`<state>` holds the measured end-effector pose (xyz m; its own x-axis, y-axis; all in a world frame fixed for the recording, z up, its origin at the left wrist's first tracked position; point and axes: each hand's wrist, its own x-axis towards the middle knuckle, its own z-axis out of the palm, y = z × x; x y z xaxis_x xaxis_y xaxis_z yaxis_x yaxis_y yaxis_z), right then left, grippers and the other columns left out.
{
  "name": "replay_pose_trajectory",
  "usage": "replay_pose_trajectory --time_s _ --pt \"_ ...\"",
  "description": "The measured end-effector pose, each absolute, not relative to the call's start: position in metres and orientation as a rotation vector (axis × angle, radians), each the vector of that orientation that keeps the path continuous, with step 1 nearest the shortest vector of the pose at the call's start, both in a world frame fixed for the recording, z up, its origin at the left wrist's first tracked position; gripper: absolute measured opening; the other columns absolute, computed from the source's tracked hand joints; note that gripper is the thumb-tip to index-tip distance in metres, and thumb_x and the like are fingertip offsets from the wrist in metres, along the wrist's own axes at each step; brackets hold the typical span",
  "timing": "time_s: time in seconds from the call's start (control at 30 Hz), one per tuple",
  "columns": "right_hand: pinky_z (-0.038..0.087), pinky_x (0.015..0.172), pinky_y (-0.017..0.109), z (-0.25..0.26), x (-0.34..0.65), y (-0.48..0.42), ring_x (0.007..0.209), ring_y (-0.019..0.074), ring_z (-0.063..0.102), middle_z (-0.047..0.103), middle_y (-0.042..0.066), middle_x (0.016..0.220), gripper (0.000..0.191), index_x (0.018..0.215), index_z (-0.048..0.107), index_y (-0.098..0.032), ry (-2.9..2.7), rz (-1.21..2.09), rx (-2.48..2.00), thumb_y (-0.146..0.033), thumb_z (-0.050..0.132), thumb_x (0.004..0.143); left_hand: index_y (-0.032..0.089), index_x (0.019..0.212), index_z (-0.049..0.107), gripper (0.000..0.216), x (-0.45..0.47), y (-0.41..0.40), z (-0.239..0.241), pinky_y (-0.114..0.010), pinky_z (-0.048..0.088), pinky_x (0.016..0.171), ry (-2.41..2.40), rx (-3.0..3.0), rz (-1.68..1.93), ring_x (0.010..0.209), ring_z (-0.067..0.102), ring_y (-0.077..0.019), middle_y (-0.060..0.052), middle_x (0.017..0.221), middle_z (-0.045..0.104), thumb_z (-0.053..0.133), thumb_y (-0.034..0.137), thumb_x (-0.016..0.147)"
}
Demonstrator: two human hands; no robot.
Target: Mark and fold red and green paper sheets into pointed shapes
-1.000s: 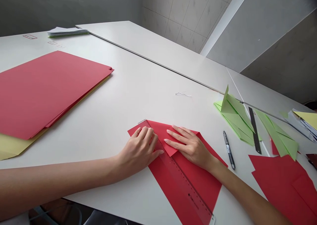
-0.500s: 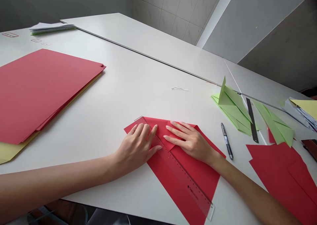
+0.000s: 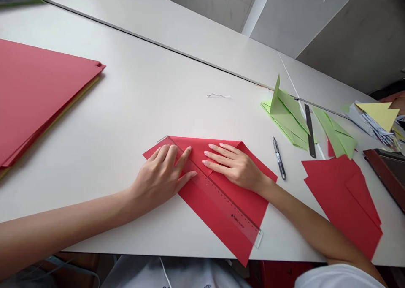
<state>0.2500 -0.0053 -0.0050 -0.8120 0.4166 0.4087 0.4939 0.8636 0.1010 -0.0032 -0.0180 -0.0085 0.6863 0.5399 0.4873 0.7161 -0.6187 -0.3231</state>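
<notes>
A red sheet of paper (image 3: 221, 212) lies on the white table (image 3: 152, 89) near its front edge, with its top corner folded down. A clear plastic ruler (image 3: 221, 199) runs diagonally across the sheet. My left hand (image 3: 161, 176) lies flat on the ruler's upper end, fingers stretched out. My right hand (image 3: 234, 165) presses flat on the folded flap, fingertips at the ruler's edge. Neither hand grips anything.
A stack of large red and yellow sheets (image 3: 38, 93) sits at the left. A black marker (image 3: 279, 158), folded green papers (image 3: 289, 119), a dark ruler (image 3: 310, 129), more red sheets (image 3: 344, 199) and a paper pile (image 3: 373, 121) are at the right.
Both hands stay pressed on the ruler and the fold. The view has tilted down, so everything sits higher and further left in the picture.
</notes>
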Motion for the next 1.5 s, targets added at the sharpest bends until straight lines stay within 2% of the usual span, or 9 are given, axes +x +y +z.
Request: replay_pose_trajectory --time_s 0.3,0.63,0.83,1.03,1.5 --pt "0.047 0.109 0.04 -0.0048 0.2528 -0.0063 0.131 0.0213 0.048 0.065 0.006 0.125 0.032 0.117 0.067 -0.014 -2.652 -0.278 -0.674 -0.004 0.045 0.096 0.016 0.125 0.061 0.044 -0.004 -0.0159 -0.0103 -0.028 0.036 0.054 -0.947 -2.42 -0.511 0.071 0.05 -0.0211 -0.009 0.083 0.05 0.052 0.045 0.094" --pt "0.048 0.107 0.039 -0.0074 0.2536 -0.0058 0.128 0.0227 0.051 0.066 0.009 0.123 0.03 0.116 0.067 -0.01 -2.622 -0.269 -0.632 -0.002 0.048 0.094 0.018 0.126 0.061 0.043 -0.0046 -0.0149 -0.0086 -0.026 0.037 0.057 -0.921 -2.39 -0.484 0.07 0.05 -0.0191 -0.008 0.081 0.05 0.049 0.045 0.095" --pt "0.049 0.107 0.038 -0.0097 0.2545 -0.0054 0.131 0.0192 0.048 0.065 0.006 0.126 0.032 0.117 0.066 -0.015 -2.625 -0.222 -0.671 -0.003 0.045 0.096 0.017 0.126 0.062 0.044 -0.0042 -0.0142 -0.0086 -0.027 0.041 0.057 -0.908 -2.384 -0.482 0.07 0.051 -0.0199 -0.008 0.08 0.05 0.051 0.046 0.094" --pt "0.048 0.108 0.038 -0.0107 0.2545 -0.0055 0.131 0.0207 0.047 0.065 0.008 0.125 0.032 0.117 0.066 -0.011 -2.609 -0.222 -0.659 -0.002 0.045 0.095 0.021 0.128 0.061 0.043 -0.004 -0.0147 -0.0073 -0.028 0.044 0.058 -0.925 -2.396 -0.464 0.07 0.053 -0.02 -0.009 0.081 0.052 0.05 0.045 0.095" --pt "0.049 0.106 0.039 -0.0115 0.2544 -0.0049 0.13 0.0195 0.049 0.066 0.006 0.124 0.034 0.115 0.068 -0.015 -2.611 -0.191 -0.688 -0.003 0.044 0.094 0.024 0.129 0.059 0.04 -0.0024 -0.0162 -0.0054 -0.03 0.047 0.057 -0.92 -2.383 -0.407 0.067 0.054 -0.0201 -0.008 0.077 0.053 0.049 0.043 0.096"
